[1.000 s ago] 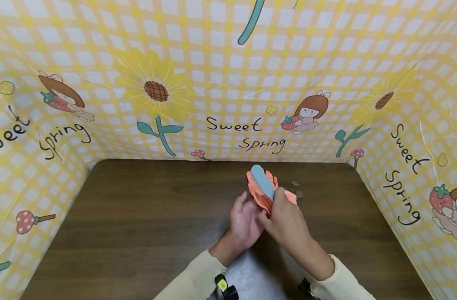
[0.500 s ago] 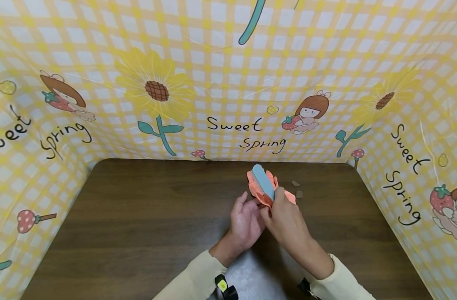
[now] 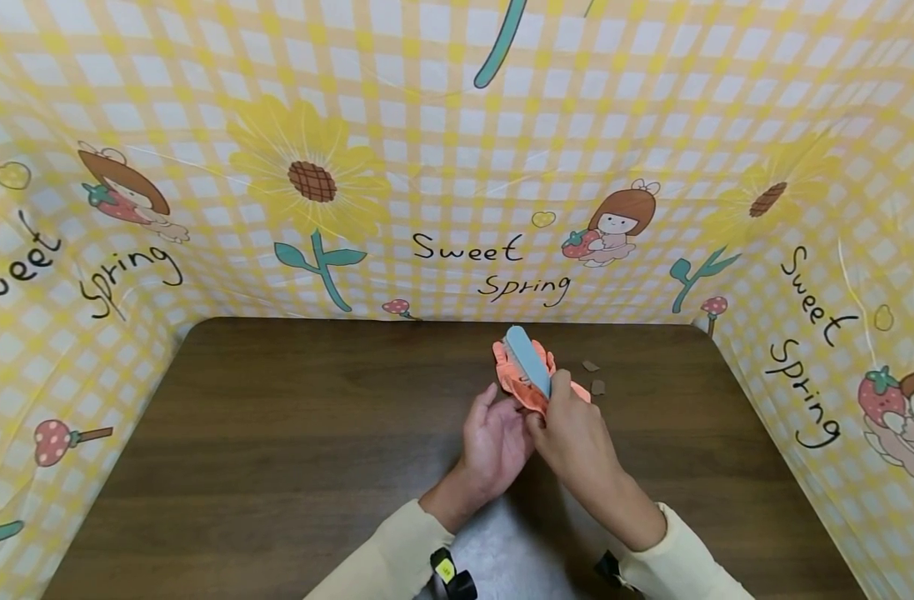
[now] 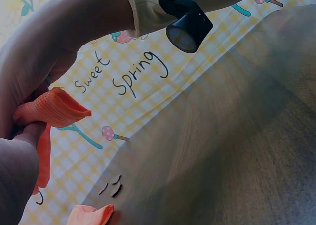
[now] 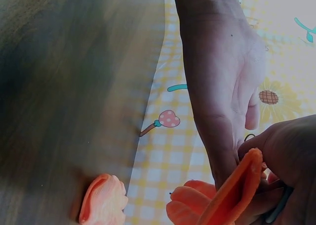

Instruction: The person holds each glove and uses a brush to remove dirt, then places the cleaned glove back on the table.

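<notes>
My right hand (image 3: 580,433) grips a light-blue brush (image 3: 526,354), whose pale bristles lie against a coral-orange fabric glove (image 3: 507,367). My left hand (image 3: 496,442) is palm up below the glove, thumb raised apart from it, and its fingers hold the cuff side. In the left wrist view a folded orange cuff (image 4: 61,109) shows between the fingers. The right wrist view has the glove's opening (image 5: 237,195) close up, while the brush is mostly hidden by my right hand. A second coral glove (image 5: 104,200) lies on the table, its lobed edge visible.
Several small brown flat pieces (image 3: 597,387) lie on the dark wooden table (image 3: 277,433), right of the hands. A yellow checked cloth (image 3: 457,167) with printed flowers walls the table at the back and both sides.
My right hand and the brush have shifted slightly up and right along the glove, and more bristles show. My left hand has barely moved.
</notes>
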Action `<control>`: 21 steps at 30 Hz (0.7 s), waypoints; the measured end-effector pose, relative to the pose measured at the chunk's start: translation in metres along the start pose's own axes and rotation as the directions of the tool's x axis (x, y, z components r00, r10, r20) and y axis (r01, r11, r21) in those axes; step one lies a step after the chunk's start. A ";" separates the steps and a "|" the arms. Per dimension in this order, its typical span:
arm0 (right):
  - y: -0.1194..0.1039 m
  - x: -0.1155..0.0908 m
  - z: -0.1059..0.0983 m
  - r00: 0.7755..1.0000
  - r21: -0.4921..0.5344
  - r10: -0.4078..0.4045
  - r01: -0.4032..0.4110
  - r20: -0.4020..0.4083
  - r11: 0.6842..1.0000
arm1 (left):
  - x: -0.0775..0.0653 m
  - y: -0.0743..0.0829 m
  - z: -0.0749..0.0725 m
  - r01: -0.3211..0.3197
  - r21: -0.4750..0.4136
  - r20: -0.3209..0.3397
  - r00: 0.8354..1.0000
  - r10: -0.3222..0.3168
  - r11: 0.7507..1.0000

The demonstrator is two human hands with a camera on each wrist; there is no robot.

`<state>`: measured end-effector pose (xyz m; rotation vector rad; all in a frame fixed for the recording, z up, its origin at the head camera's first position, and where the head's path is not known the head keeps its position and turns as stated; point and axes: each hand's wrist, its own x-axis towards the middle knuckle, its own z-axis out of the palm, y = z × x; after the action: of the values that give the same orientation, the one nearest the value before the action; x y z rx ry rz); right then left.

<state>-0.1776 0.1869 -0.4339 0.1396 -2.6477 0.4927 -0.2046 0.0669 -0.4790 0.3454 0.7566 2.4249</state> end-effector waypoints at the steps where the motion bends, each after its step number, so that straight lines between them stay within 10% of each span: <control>1: 0.000 0.000 0.000 1.000 0.002 -0.001 0.001 0.000 1.000 | 0.000 0.000 0.000 0.000 -0.001 -0.002 1.000 0.000 1.000; 9: 0.004 0.001 0.001 1.000 0.040 0.016 -0.017 0.017 0.999 | 0.000 -0.001 -0.002 -0.004 -0.001 -0.001 1.000 0.004 1.000; 21: 0.009 0.006 -0.012 0.976 0.266 0.099 -0.150 0.195 0.952 | 0.004 -0.007 -0.016 0.075 0.214 -0.233 0.972 -0.024 0.974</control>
<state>-0.1800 0.1992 -0.4243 0.1064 -2.7590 0.9380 -0.2112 0.0668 -0.4953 0.1286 1.1293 2.3630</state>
